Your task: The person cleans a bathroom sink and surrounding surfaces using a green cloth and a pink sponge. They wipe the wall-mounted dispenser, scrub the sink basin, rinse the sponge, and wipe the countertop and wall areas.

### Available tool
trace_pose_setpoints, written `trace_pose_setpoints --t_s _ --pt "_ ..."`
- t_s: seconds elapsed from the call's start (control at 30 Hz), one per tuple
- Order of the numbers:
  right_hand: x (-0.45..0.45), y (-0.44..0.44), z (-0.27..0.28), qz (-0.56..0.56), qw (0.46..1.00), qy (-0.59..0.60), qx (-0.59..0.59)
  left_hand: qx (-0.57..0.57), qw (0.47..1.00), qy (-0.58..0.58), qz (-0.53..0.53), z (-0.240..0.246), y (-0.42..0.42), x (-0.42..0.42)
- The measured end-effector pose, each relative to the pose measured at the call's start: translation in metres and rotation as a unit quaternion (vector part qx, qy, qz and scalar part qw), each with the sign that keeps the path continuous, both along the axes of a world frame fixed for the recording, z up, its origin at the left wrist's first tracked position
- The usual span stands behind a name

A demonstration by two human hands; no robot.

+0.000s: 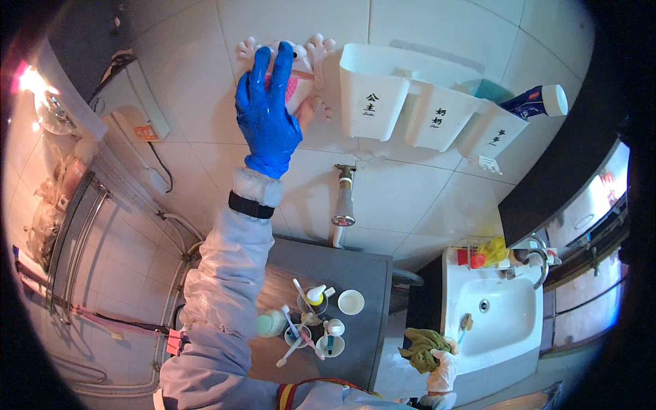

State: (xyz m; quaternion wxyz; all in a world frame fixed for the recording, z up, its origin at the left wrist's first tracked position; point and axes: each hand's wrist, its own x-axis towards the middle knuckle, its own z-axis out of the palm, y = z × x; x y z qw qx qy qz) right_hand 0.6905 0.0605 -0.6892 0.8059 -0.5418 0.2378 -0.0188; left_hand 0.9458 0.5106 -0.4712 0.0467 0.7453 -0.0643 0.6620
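My left hand (269, 110), in a blue rubber glove, lies over a pink frog-shaped holder (306, 77) on the tiled wall. Its fingers cover the holder's middle; whether they grip it does not show. At the lower right my right hand (442, 370), in a pale glove, holds a bunched green cloth (424, 350) beside the washbasin. To the right of the frog, several white plastic holders (373, 102) bearing writing are fixed to the wall. A dark blue tube with a white cap (533, 101) leans in the rightmost one.
Below, a grey tabletop (318, 256) carries cups (351, 302) and toothbrushes (290, 322). A metal fitting (343, 202) sticks out from the wall. The white washbasin (492, 312) has a curved faucet (542, 266). A glass shelf with rails (72, 230) and a bright bulb (51, 110) are at left.
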Motion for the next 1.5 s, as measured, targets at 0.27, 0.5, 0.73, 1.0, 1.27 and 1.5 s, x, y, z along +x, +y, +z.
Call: trace_pose_setpoints --t_s 0.27,0.5,0.73,1.0,1.27,1.5 --pt "0.007 0.004 -0.005 0.003 0.999 0.029 -0.018 -0.087 0.989 0.002 -0.121 -0.015 0.003 -0.009" --pt "0.012 0.008 -0.006 0.010 1.000 0.014 -0.005 -0.072 0.995 -0.056 -0.034 0.000 -0.009 0.019" --pt "0.012 0.005 -0.008 0.000 0.999 0.048 0.000 -0.029 0.999 -0.022 -0.014 -0.025 -0.015 0.006" --pt "0.020 0.004 -0.010 -0.002 0.999 0.054 0.002 -0.050 0.994 -0.092 0.017 0.007 -0.006 0.018" --pt "0.014 0.007 -0.011 0.000 0.999 0.041 0.005 -0.042 0.997 -0.057 0.022 -0.016 -0.009 0.013" --pt "0.004 -0.004 -0.011 -0.012 1.000 0.018 0.007 -0.045 0.998 -0.041 0.035 -0.011 -0.014 0.004"
